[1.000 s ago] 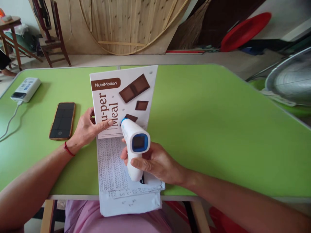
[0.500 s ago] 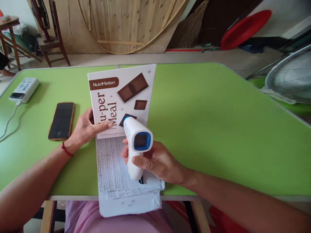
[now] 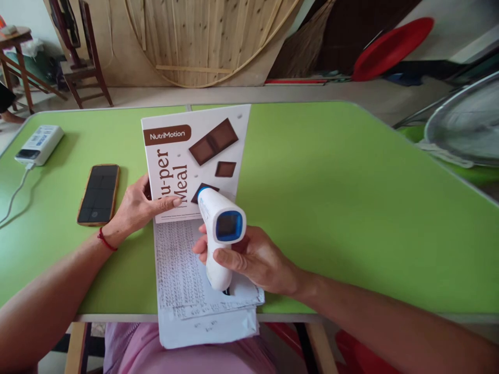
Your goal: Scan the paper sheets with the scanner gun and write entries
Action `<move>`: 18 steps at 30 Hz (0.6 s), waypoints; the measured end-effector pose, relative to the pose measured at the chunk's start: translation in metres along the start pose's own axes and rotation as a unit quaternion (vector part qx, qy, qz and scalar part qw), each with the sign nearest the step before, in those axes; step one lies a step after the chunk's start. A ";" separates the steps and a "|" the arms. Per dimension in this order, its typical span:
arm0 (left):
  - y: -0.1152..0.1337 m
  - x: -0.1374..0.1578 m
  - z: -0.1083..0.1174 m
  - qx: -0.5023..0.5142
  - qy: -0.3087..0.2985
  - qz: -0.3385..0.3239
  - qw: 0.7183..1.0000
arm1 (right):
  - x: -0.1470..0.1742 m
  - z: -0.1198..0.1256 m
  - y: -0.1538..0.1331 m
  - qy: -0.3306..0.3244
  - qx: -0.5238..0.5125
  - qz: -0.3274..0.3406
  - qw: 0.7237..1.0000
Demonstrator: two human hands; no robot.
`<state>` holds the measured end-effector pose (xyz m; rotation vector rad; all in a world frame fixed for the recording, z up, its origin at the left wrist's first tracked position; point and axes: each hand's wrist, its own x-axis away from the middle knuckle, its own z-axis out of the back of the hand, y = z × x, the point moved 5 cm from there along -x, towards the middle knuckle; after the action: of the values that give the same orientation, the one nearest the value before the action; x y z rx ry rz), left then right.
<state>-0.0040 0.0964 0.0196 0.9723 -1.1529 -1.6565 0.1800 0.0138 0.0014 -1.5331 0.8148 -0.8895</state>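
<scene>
My left hand [image 3: 142, 205] grips a white box [image 3: 212, 117] by its lower left edge, thumb on the front and the other fingers hidden behind. The box stands tilted up and shows brown chocolate pieces and the words "NutriMotion" and "Meal". My right hand [image 3: 253, 257] is wrapped around the handle of a white infrared thermometer [image 3: 218, 262] with a blue-framed, dark screen. Its front end overlaps the lower part of the box; whether they touch I cannot tell. Below them lie handwritten sheets of paper [image 3: 175, 265], and a small black object, partly covered, shows beneath the handle.
A phone [image 3: 98, 193] in an orange-brown case lies left of my left hand on the green table [image 3: 351, 208]. Further left sits a white power bank [image 3: 39, 144] with a cable. Beyond the table are a wooden chair [image 3: 83, 67] and a red plastic item [image 3: 393, 49].
Almost nothing differs. Both hands keep their holds, and the thermometer and the box have barely shifted.
</scene>
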 end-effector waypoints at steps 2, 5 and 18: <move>-0.001 0.000 0.000 -0.007 0.002 0.001 1.000 | 0.000 0.000 0.000 -0.001 0.000 0.000 1.000; -0.002 0.000 0.000 -0.009 0.000 -0.002 1.000 | 0.001 0.001 -0.001 0.002 -0.002 -0.002 1.000; 0.000 0.001 0.002 -0.062 -0.007 -0.003 0.998 | -0.001 -0.002 -0.002 -0.024 -0.039 -0.006 0.999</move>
<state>-0.0067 0.0957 0.0201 0.8877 -1.0434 -1.7215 0.1775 0.0135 0.0031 -1.6231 0.8158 -0.8342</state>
